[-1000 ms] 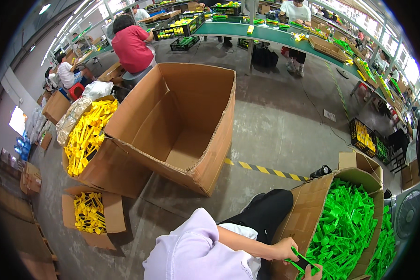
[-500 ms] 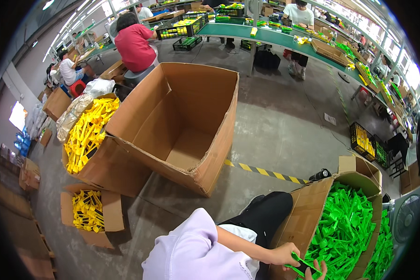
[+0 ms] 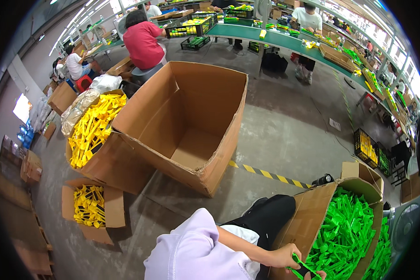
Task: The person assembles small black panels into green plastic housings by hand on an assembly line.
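Note:
At the lower right, beside a carton of green plastic parts (image 3: 343,228), my left hand (image 3: 284,256) is closed on one end of a green plastic piece with a black middle (image 3: 304,269). Fingers of my right hand (image 3: 320,276) close on its other end, mostly cut off by the lower edge. The carton's brown flap (image 3: 303,214) stands between my knee and the heap of green parts. My left arm, in a lavender sleeve (image 3: 186,247), reaches across from the left.
Ahead stands a large open carton (image 3: 219,154) with nothing inside. To its left are cartons of yellow parts (image 3: 95,123), one small (image 3: 89,205). Striped floor tape (image 3: 270,175) runs behind my leg. People sit along a green workbench (image 3: 284,39). A fan (image 3: 403,226) stands right.
My right hand has dropped lower, and its fingers have drawn in on the green piece. The whole view has shifted slightly; my left hand keeps its hold.

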`<state>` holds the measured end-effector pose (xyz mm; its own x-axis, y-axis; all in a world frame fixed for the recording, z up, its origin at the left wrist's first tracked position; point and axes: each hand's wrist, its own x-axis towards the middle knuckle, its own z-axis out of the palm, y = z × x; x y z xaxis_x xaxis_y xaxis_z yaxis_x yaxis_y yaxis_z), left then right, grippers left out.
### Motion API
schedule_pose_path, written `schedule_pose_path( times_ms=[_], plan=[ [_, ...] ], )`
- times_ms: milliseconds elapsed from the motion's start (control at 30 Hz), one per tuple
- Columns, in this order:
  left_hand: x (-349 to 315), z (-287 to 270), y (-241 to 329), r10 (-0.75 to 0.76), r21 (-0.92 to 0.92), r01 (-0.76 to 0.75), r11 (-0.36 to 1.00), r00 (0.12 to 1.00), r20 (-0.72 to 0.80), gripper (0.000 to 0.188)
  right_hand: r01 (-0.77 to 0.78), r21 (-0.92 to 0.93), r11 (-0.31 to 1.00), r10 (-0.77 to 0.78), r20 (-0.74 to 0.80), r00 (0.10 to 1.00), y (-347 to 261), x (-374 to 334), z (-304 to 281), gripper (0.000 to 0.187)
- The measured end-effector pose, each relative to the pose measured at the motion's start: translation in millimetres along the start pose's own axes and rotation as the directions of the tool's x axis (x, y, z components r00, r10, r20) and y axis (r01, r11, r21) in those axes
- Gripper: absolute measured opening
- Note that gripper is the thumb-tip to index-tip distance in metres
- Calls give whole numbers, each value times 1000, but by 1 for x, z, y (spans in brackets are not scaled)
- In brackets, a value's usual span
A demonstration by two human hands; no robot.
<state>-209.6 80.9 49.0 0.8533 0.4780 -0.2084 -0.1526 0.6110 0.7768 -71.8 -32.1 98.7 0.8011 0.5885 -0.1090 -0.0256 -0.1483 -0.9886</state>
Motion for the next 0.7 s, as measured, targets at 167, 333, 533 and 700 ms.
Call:
schedule_pose_path(
  times_ms=[167,333,533,700],
  plan=[
    [-9,-12,5,-10,-32,8,999,998,-65,12,25,-125,992,-11,110,994,3,3,6,32],
    [-8,-29,33,-89,-48,90,995,996,28,13,56,40,998,-61,152,987,-43,-20,44,42],
    [-49,-78,125,-88,11,88,996,996,-21,24,-6,191,982,-110,589,800,-72,19,89,76],
    [-55,-73,141,75,-61,-69,996,992,101,30,-19,236,972,-161,718,677,-79,26,74,69]
  ],
)
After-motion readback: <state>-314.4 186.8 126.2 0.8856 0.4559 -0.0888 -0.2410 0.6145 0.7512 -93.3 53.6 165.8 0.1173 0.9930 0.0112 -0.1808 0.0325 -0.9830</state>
